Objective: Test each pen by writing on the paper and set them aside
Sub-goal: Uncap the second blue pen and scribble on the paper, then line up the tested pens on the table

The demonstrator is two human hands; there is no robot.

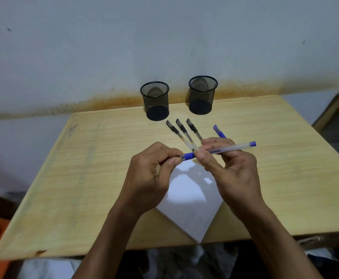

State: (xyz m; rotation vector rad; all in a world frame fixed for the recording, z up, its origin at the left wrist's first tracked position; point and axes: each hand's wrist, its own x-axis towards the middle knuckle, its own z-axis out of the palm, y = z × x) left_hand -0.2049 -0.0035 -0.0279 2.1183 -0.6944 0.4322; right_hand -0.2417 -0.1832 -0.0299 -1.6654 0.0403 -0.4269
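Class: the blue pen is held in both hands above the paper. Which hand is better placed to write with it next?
Right hand: it grips the blue pen along its barrel, while the left hand only pinches the cap end.

Blue pen [225, 149] is held level above the white paper [190, 198]; three black pens [181, 131] and another blue one [219, 131] lie capped just behind the paper.
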